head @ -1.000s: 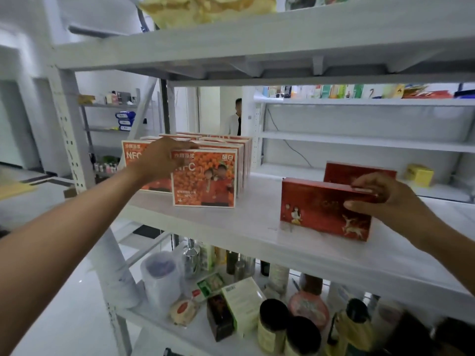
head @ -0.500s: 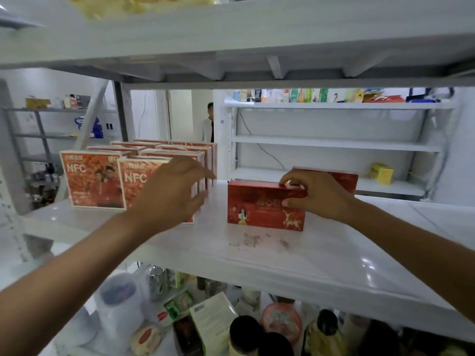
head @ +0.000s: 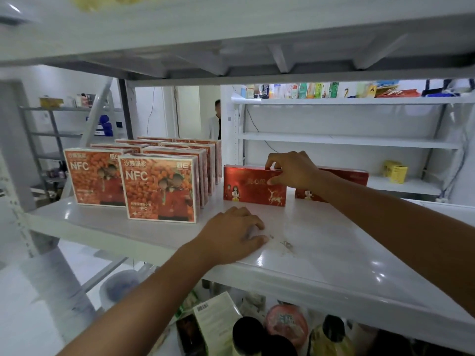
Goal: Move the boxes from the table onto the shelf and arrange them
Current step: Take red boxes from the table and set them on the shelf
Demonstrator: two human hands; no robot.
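Right hand (head: 290, 173) pinching top edge of front red box (head: 253, 187), long axis across the shelf (head: 347, 253), just right of NFC boxes (head: 160, 188); left hand (head: 231, 235) empty, seemingly resting nearer the shelf's front.

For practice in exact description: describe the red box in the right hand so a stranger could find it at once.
On the white shelf, right of the orange boxes, stand two red ones. Take the left red box, nearer the front. Only it, not the other red box behind, has the right hand gripping its top edge.
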